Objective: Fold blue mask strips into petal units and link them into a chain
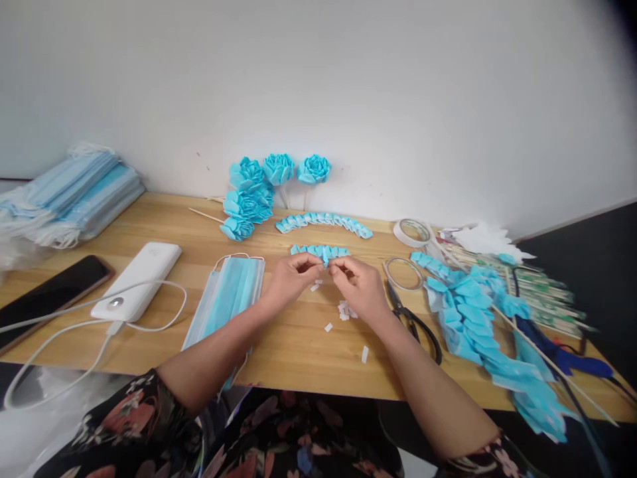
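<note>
Both hands meet near the middle of the table, thumbs and fingertips pinched together. Between my left hand (296,275) and my right hand (361,285) is a small folded piece of blue mask fabric (326,255), partly covered by the fingertips. Just behind it lies a short row of blue pleated fabric pieces (306,250); whether the pinched piece is joined to that row I cannot tell. A longer, curved pleated blue strip (323,219) rests farther back. Small white paper bits (344,310) are scattered under and beside my right hand.
Blue fabric flowers (247,202) on sticks stand against the wall. To the left are blue face masks (226,292), a white power bank (142,282) with cable, and a dark phone (50,299). Black scissors (411,315), a tape roll (412,232) and pleated blue strips (468,318) lie rightward.
</note>
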### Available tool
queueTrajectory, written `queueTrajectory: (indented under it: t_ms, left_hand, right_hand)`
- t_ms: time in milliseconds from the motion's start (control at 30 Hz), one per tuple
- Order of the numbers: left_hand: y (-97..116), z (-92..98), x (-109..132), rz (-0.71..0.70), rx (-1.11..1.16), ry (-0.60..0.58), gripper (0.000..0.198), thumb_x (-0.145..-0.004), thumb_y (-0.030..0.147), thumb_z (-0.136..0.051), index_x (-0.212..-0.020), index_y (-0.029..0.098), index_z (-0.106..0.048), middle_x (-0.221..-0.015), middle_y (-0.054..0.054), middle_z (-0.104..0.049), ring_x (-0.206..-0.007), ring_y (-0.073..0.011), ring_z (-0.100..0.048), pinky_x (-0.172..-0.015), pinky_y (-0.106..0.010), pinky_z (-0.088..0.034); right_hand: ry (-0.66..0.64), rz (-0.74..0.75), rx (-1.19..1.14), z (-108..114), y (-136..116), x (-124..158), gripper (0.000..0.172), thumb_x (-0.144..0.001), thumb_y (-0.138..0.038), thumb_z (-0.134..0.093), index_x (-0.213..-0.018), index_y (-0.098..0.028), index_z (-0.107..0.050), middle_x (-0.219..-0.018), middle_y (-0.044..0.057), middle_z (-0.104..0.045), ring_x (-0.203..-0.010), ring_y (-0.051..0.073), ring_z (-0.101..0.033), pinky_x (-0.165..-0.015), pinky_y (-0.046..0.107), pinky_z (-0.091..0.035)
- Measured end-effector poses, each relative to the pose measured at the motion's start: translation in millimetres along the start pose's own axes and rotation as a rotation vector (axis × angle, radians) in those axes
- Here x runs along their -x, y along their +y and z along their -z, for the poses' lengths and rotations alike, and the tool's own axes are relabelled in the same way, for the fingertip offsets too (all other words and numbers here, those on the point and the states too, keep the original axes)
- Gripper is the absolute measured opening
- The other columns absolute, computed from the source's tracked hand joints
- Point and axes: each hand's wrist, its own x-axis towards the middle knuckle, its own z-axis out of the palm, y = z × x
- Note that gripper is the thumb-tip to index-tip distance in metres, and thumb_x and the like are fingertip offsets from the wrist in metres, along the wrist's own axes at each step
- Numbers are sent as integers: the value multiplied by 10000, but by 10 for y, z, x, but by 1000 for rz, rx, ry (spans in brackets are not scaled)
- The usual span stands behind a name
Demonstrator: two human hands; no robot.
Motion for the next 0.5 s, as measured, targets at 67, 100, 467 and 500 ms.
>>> queueTrajectory:
  t_ms: [67, 100, 467, 500]
  left_hand:
    - [4, 1, -1, 4, 6, 2, 98, -746, 241, -614, -733, 155, -661, -679, 11, -634, -647, -108, -539, -624, -224, -408]
    - [7, 2, 0, 5, 4, 1, 99, -744, 243, -616, -731, 156, -662, -682, 10, -637, -649, -109, -541, -627, -226, -410]
    - [16, 9, -1, 27, 36, 2, 119, -724, 275, -623, -720, 162, -660, -665, 18, -615, -620, -98, -500, -614, -226, -399]
    - [14, 11, -1, 28, 39, 2, 117, -725, 273, -620, -722, 163, -661, -663, 20, -614, -613, -96, -496, -611, -226, -397]
  right_hand:
    - [-7, -7, -9, 6, -8, 0, 142, -846, -223, -520, -798, -194, -650, -780, 10, -687, -663, 131, -583, -633, 247, -428]
    - [-5, -11, -10, 6, -10, -2, 136, -844, -234, -529, -791, -193, -648, -774, 11, -685, -659, 132, -582, -631, 248, -429]
    - [-4, -14, -17, 6, -24, -7, 134, -832, -207, -535, -801, -196, -664, -775, 9, -688, -676, 132, -592, -633, 244, -435]
    - [-6, -12, -18, 8, -25, -7, 140, -836, -209, -531, -805, -197, -667, -780, 12, -691, -677, 132, -593, -636, 246, -437]
